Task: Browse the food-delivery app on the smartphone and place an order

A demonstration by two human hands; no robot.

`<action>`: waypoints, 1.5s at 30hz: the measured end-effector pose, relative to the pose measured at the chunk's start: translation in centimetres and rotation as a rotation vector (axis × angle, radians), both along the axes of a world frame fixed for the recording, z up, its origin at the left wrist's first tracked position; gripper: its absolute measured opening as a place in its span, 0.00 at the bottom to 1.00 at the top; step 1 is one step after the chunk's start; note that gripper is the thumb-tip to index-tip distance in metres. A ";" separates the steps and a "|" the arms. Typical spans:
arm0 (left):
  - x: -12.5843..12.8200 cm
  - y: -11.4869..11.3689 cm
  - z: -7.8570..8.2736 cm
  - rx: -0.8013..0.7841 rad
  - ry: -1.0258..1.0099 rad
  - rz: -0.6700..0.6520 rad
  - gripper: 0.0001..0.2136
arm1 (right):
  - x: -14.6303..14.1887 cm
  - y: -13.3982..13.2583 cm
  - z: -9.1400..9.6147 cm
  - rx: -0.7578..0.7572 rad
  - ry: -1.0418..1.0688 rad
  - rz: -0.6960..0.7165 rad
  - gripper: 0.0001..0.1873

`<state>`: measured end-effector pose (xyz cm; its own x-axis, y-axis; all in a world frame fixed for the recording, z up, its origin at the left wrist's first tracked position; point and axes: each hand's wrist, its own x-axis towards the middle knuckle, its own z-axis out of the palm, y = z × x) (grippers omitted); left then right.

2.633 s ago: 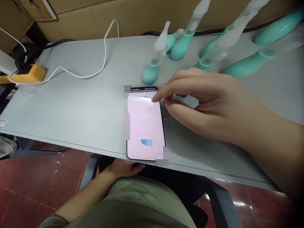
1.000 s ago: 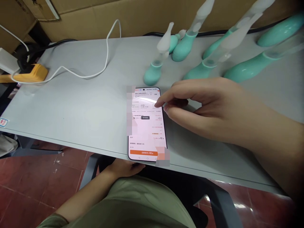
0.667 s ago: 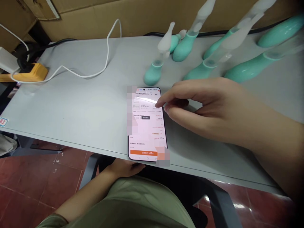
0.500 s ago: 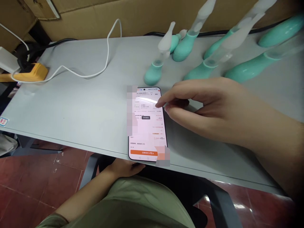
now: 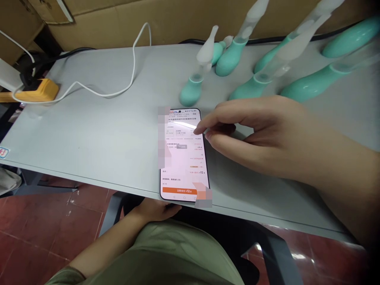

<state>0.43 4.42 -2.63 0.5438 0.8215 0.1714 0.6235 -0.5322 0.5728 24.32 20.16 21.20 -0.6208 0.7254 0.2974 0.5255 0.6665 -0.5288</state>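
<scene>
A smartphone [image 5: 178, 158] lies face up on the grey table, its bottom edge near the table's front edge. Its lit screen shows a page with an orange bar at the bottom, and parts are blurred out. My right hand [image 5: 261, 134] is over the phone's right side, index fingertip at the upper right of the screen. Its thumb is slightly apart below, the other fingers are curled, and nothing is held. Below the table edge, my left hand [image 5: 156, 209] rests near my lap, its fingers mostly hidden. Closest behind the phone stands a teal squeeze bulb [image 5: 190, 92] with a whitish tip.
Several more teal bulbs [image 5: 230, 61] with clear necks and pale tips stand at the back right. A white cable [image 5: 103, 95] winds across the left of the table [image 5: 89, 130] to a yellow power strip [image 5: 44, 90]. Cardboard [image 5: 113, 23] lines the back.
On the phone screen, the small dark pop-up has faded and the text near the top has changed. Both hands stay in place; the view shifts very slightly.
</scene>
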 end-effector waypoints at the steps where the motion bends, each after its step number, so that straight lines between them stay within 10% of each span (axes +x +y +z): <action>1: 0.0 0.0 0.0 0.001 -0.004 -0.001 0.20 | 0.0 0.0 0.0 0.002 0.002 -0.002 0.08; 28: -0.1 0.2 -0.1 -0.019 -0.034 -0.053 0.20 | -0.1 0.1 0.1 -0.021 0.020 0.007 0.08; 37: 0.0 0.5 0.3 -0.059 -0.068 -0.070 0.23 | 0.2 0.1 0.6 -0.047 0.050 0.431 0.17; 45: 0.0 0.4 0.3 -0.058 -0.041 -0.062 0.24 | 0.3 -0.2 0.4 0.030 -0.054 0.459 0.20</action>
